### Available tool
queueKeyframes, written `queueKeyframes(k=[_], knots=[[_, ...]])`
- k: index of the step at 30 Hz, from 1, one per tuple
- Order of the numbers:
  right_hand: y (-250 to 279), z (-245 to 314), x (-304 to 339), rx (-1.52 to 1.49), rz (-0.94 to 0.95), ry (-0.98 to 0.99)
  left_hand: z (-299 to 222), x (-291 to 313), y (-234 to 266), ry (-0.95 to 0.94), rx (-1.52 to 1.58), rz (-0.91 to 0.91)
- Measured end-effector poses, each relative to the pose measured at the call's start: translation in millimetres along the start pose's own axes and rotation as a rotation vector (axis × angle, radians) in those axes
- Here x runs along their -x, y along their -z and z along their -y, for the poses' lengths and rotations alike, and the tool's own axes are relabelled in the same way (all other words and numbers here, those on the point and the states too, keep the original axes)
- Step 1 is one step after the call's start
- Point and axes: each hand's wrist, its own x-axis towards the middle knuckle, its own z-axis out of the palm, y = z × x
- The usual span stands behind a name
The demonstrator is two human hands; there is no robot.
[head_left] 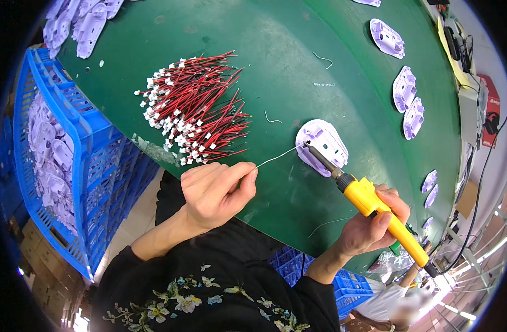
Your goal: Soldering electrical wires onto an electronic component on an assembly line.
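Observation:
My left hand (220,191) pinches a thin strand of solder wire (275,159), whose far end reaches the upper left part of a lavender plastic shell (335,145). In my right hand (370,229) is a yellow soldering iron (370,200), gripped around its handle. The iron's dark tip meets the shell close to the wire's end; whether the two touch is too small to tell. The shell lies flat on the green table with its ribbed inner side up. Left of it is a pile of red and black wires with white connectors (195,110).
Blue crates (90,160) of lavender shells stand at the table's left edge. More shells (90,27) lie at the far left, others (404,88) along the right side of the green table (275,61). A black cord (475,210) trails from the iron. Another person (383,301) sits at lower right.

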Motion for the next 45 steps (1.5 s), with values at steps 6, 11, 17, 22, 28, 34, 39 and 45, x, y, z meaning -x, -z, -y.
queueKeyframes(k=[6,11,17,22,28,34,39,45], knots=[[1,1,-2,0.033,-0.068,0.031,0,1,3,-0.001,0.029,0.028],[22,0,-5,0.07,-0.154,0.036,-10,-1,5,0.041,0.07,-0.019],[42,-4,-1,0.009,-0.185,-0.049,-25,1,-11,-0.01,0.161,0.076],[44,-17,10,0.005,-0.19,-0.064,-26,2,-21,0.051,0.137,0.094],[48,-20,10,-0.037,-0.135,-0.086,-27,2,-25,0.051,0.122,0.128],[47,-22,8,-0.063,-0.123,-0.084,-26,1,-26,0.057,0.105,0.136],[46,-23,9,-0.056,-0.113,-0.087,-24,0,-25,0.064,0.108,0.149],[43,-24,9,-0.041,-0.144,-0.069,-24,-1,-26,0.047,0.109,0.145]])
